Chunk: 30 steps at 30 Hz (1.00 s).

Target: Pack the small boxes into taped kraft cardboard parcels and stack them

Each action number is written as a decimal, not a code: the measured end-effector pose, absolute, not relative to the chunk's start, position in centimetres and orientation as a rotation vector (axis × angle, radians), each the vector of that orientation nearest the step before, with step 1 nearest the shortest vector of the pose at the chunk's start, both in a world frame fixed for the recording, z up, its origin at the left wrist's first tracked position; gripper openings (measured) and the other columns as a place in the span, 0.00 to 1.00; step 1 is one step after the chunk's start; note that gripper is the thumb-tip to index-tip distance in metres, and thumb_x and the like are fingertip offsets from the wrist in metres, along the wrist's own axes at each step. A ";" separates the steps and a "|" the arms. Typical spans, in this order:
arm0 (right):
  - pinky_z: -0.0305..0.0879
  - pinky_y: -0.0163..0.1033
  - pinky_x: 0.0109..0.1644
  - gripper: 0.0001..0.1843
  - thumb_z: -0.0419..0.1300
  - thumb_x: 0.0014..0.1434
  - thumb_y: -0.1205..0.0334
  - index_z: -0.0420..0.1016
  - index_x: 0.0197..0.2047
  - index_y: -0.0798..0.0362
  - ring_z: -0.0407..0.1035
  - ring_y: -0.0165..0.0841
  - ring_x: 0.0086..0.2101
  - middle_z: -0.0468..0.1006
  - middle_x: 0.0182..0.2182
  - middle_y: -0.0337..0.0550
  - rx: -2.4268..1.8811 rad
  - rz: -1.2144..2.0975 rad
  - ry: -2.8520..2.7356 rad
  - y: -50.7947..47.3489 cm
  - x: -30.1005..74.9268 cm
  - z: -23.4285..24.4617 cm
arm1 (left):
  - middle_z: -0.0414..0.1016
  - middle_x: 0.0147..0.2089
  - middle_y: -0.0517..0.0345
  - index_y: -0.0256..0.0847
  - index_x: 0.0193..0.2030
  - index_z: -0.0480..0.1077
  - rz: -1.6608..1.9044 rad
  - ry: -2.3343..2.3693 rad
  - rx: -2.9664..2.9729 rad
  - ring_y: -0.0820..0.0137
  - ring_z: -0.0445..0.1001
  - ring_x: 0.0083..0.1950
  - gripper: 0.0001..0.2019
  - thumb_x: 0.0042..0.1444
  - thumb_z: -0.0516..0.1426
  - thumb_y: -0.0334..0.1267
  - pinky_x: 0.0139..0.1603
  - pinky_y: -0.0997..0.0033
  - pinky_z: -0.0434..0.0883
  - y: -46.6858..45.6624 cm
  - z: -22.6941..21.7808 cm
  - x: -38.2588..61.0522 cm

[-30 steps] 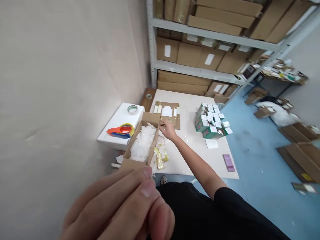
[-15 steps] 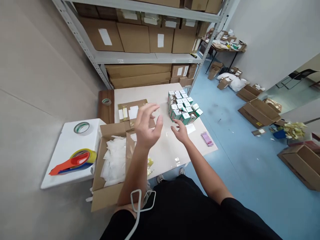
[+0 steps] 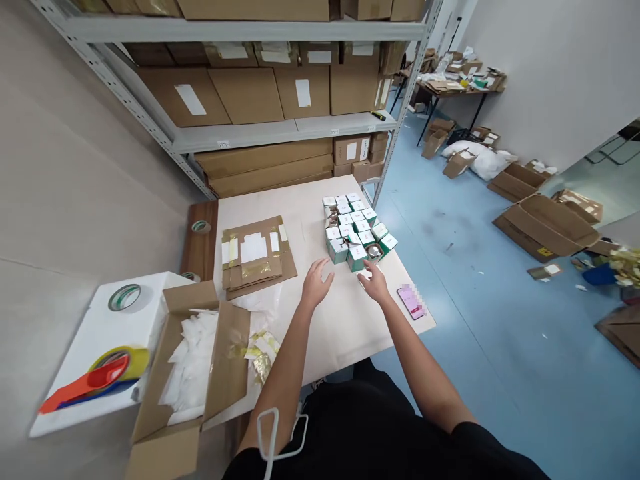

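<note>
Several small green-and-white boxes (image 3: 357, 255) stand packed together on the white table (image 3: 330, 333). One box at the near right is open, with a round shiny thing (image 3: 373, 251) inside. My left hand (image 3: 317, 285) is over the table, just short of the boxes' near left corner, fingers apart and holding nothing. Close to the front of the group is my right hand (image 3: 375, 283), also empty, its fingers spread; whether its fingertips touch a box I cannot tell. Flattened cardboard (image 3: 254, 248) with white labels lies left of the hands. A pink phone (image 3: 411, 301) rests near the table's right edge.
An open carton (image 3: 231, 360) holding white packaging stands at the left. Beside it, a tape dispenser (image 3: 95, 380) and a tape roll (image 3: 125, 297) lie on a white block. Crumpled tape scraps (image 3: 263, 353) sit at the table's left edge. Shelving (image 3: 280, 133) with cartons rises behind.
My left hand has come down from in front of the flattened cardboard to the near side of the boxes. My right hand stays near the boxes. The view has shifted, showing more cardboard.
</note>
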State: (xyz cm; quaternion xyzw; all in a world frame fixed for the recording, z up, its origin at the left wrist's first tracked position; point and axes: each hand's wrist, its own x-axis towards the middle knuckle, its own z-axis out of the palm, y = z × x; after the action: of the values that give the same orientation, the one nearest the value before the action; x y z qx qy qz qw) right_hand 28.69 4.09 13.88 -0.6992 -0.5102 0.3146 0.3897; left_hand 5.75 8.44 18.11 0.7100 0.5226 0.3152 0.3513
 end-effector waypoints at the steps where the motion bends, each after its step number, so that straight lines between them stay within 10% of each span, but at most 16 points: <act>1: 0.74 0.55 0.58 0.32 0.61 0.61 0.56 0.69 0.69 0.46 0.71 0.48 0.59 0.74 0.64 0.50 -1.780 0.826 -1.304 4.7 29.7 13.3 | 0.67 0.70 0.48 0.47 0.68 0.68 0.770 1.366 1.848 0.59 0.69 0.68 0.25 0.64 0.57 0.39 0.62 0.58 0.75 9.0 17.4 6.9; 11: 0.74 0.52 0.58 0.36 0.62 0.61 0.59 0.65 0.72 0.45 0.73 0.46 0.57 0.73 0.65 0.49 -1.734 1.062 -1.338 8.8 37.5 10.3 | 0.62 0.74 0.43 0.42 0.75 0.59 0.315 1.398 1.889 0.55 0.65 0.72 0.34 0.62 0.58 0.35 0.73 0.55 0.63 15.2 10.2 18.5; 18: 0.73 0.52 0.59 0.35 0.60 0.63 0.60 0.63 0.73 0.45 0.73 0.44 0.57 0.72 0.66 0.50 -1.686 1.206 -1.377 10.2 38.8 7.7 | 0.40 0.83 0.47 0.50 0.76 0.58 0.087 1.597 1.746 0.49 0.68 0.70 0.38 0.59 0.61 0.35 0.66 0.52 0.69 15.7 7.1 21.1; 25: 0.63 0.55 0.70 0.34 0.58 0.63 0.63 0.65 0.72 0.51 0.53 0.47 0.73 0.59 0.74 0.54 -1.669 1.246 -1.521 11.8 36.0 5.1 | 0.43 0.82 0.46 0.50 0.76 0.56 0.131 1.700 1.640 0.50 0.61 0.76 0.39 0.59 0.60 0.30 0.71 0.50 0.64 14.0 6.6 19.7; 30: 0.65 0.52 0.68 0.36 0.56 0.61 0.68 0.65 0.72 0.53 0.58 0.47 0.71 0.57 0.74 0.57 -1.714 1.224 -1.594 13.2 33.6 4.2 | 0.61 0.76 0.47 0.42 0.73 0.58 0.354 1.577 1.600 0.58 0.63 0.74 0.37 0.56 0.57 0.24 0.74 0.56 0.62 14.1 6.1 19.2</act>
State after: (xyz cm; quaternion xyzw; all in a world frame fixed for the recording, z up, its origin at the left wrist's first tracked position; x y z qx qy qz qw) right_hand 33.60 13.20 4.22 -0.6287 -0.5848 0.4488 0.2476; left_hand 19.23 14.11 6.07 0.6385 0.6293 0.1411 0.4201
